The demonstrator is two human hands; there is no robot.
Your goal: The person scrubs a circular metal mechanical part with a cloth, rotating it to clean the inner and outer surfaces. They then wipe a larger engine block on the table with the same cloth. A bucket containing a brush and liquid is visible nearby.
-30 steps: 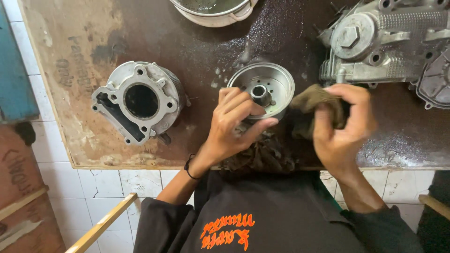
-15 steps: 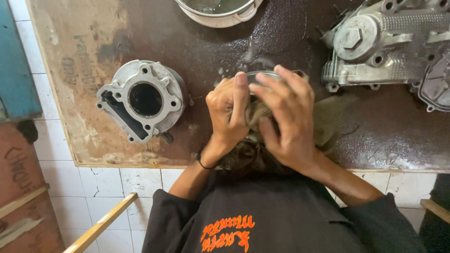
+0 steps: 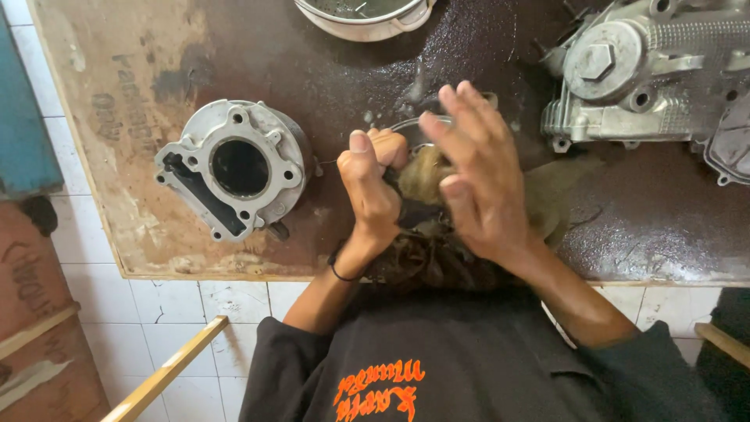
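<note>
My left hand grips the near rim of a round metal drum-shaped part, which is mostly hidden under both hands. My right hand presses a brown cloth into the part, fingers spread over it and blurred with motion. The cloth spills out to the right of my palm onto the dark wet table.
A grey engine cylinder lies left of my hands. A large metal engine cover fills the top right. A white bowl of liquid sits at the far edge. A wooden bar crosses the tiled floor below left.
My right hand brought the cloth from the right onto the round part and now rubs inside it. My left hand shifted from the part's front to gripping its rim.
</note>
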